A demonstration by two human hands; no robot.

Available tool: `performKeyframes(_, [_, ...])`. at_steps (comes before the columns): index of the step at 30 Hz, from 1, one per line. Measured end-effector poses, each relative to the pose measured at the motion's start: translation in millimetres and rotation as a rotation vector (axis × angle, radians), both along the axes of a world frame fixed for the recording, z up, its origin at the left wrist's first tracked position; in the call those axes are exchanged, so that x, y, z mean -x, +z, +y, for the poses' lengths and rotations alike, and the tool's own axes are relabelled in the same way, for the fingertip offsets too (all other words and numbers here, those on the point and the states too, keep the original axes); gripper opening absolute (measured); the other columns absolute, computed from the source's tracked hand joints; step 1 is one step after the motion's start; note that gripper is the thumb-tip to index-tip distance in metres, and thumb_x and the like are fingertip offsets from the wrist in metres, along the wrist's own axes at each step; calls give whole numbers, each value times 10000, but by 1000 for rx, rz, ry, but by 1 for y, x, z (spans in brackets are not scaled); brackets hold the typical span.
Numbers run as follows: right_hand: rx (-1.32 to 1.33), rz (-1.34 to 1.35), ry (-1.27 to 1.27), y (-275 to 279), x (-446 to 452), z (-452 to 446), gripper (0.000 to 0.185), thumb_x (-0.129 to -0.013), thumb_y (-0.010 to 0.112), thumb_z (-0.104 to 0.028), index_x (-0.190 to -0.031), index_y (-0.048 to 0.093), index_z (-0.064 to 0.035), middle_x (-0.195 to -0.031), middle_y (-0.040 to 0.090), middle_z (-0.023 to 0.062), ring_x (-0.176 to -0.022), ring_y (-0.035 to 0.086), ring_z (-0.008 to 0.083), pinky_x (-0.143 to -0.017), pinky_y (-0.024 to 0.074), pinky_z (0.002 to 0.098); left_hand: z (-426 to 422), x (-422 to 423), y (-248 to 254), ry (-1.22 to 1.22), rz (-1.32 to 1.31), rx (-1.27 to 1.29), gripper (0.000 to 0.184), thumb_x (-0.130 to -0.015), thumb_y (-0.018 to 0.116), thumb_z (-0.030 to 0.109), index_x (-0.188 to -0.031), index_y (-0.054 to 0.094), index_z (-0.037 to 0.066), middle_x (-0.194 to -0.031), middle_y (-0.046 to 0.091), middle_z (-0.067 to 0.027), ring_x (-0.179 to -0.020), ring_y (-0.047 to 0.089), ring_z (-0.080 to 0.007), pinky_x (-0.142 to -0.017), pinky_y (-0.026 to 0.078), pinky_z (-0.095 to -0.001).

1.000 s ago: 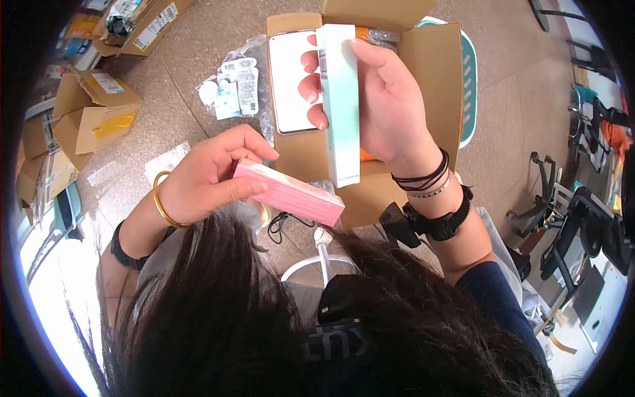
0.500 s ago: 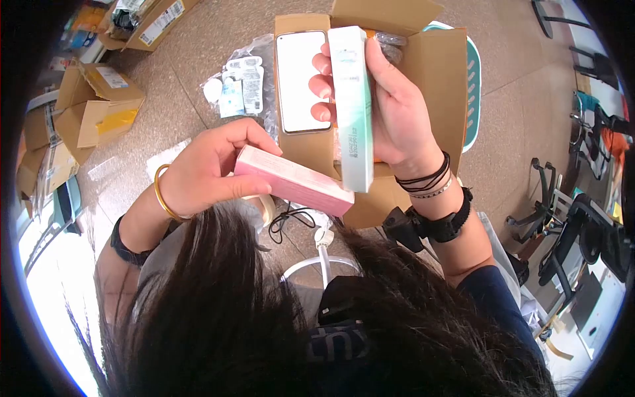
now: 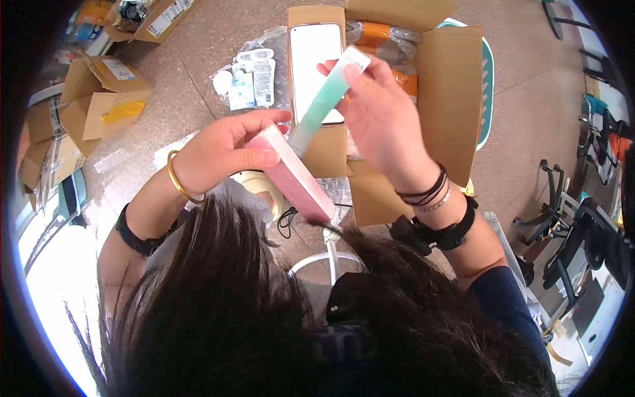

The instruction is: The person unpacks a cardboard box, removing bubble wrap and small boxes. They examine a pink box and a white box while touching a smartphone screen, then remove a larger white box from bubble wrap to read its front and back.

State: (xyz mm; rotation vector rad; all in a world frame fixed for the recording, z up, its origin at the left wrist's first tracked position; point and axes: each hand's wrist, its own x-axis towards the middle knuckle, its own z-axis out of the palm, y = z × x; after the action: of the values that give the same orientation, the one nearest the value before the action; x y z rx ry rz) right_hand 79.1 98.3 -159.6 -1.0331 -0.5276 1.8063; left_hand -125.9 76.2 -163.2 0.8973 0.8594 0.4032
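Note:
My left hand [image 3: 228,145] grips a long pink box [image 3: 299,178] at its upper end, thumb across the near face, the far end tilted down to the right. My right hand [image 3: 383,109] pinches a slim white-and-green box [image 3: 325,99] near its barcoded top. That box slants down to the left, slightly smeared by motion, and its lower end comes close to the pink box; whether they touch I cannot tell. Behind it a white-screened phone [image 3: 316,49] lies on a flap of the open cardboard box [image 3: 450,92]. Plastic-wrapped items with orange labels [image 3: 375,32] sit inside.
A teal basket [image 3: 487,92] stands behind the cardboard box. Left of the phone are clear plastic and white packets [image 3: 263,83]. Further left lie opened cartons [image 3: 109,99]. Below my hands are a white stand [image 3: 333,261] and a black cable [image 3: 286,223]. Black chairs [image 3: 585,231] stand at right.
The white-and-green box has turned from upright to a slant, its lower end swinging left. The pink box has tipped more steeply downward. The view has shifted slightly, uncovering more of the carton's contents.

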Motion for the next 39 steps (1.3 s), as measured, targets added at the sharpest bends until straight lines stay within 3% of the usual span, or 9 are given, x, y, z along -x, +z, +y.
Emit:
performKeyframes(8, [167, 155, 98, -14, 4, -7, 249, -880, 461, -180, -1044, 404, -2, -1033, 495, 104, -1036, 474, 213, -923, 366, 371, -3, 1, -9, -94, -27, -25, 257, -796, 582, 148, -992, 468, 26, -1038, 526, -55, -932, 484, -104, -835, 384, -245])
performKeyframes(11, [-401, -628, 189, -28, -26, 21, 215, -896, 427, -199, -990, 522, -30, -1038, 486, 70, -958, 494, 168, -852, 396, 303, -6, 2, -12, 176, -5, -144, 230, -822, 539, 135, -1008, 452, 31, -971, 525, -42, -921, 478, -105, -831, 380, -249])
performKeyframes(13, [-793, -1167, 274, -42, -47, 30, 196, -831, 499, -176, -978, 552, -57, -1016, 502, 108, -984, 441, 256, -849, 370, 349, -7, 7, -20, 271, 11, -192, 228, -847, 498, 140, -1035, 432, 29, -951, 515, -46, -916, 465, -105, -836, 367, -255])
performKeyframes(19, [-1106, -1501, 446, -59, -42, 11, 224, -776, 561, -210, -981, 596, -128, -1166, 433, 117, -1114, 355, 317, -916, 307, 426, -20, 10, -30, 223, 280, -295, 252, -877, 416, 274, -994, 403, 50, -962, 510, -56, -860, 478, -112, -774, 383, -258])
performKeyframes(26, [-1123, -1443, 575, -54, -48, 1, 216, -757, 584, -189, -963, 613, -131, -1199, 412, 112, -1137, 339, 319, -929, 297, 433, -24, 13, -31, 179, 30, -41, 165, -887, 441, 201, -942, 400, 51, -847, 464, -18, -829, 438, -83, -777, 370, -243])
performKeyframes(28, [-1084, -1416, 492, -58, -46, 2, 213, -750, 580, -164, -958, 615, -132, -1209, 405, 113, -1137, 337, 327, -933, 292, 433, -26, 19, -41, 175, 35, -18, 193, -867, 457, 233, -961, 385, 81, -1006, 514, -93, -910, 496, -154, -812, 385, -292])
performKeyframes(35, [-1071, -1464, 491, -64, -45, 3, 210, -725, 583, -129, -933, 618, -128, -1198, 414, 114, -1135, 339, 329, -933, 294, 427, -26, 19, -35, 244, -105, 157, 160, -855, 470, 172, -958, 386, 83, -1059, 507, -126, -999, 492, -190, -883, 374, -342])
performKeyframes(38, [-1092, -1458, 501, -64, -47, 2, 214, -713, 585, -115, -924, 618, -127, -1181, 431, 111, -1126, 352, 325, -926, 302, 429, -27, 20, -39, 200, -56, 181, 162, -851, 477, 169, -957, 389, 84, -1065, 505, -117, -976, 492, -175, -856, 382, -325])
performKeyframes(39, [-1098, -1452, 493, -64, -47, 2, 206, -708, 587, -110, -910, 622, -126, -1170, 443, 108, -1118, 362, 323, -922, 307, 428, -28, 19, -40, 200, -36, 145, 139, -854, 487, 183, -917, 414, 84, -933, 476, -46, -858, 454, -109, -744, 373, -259])
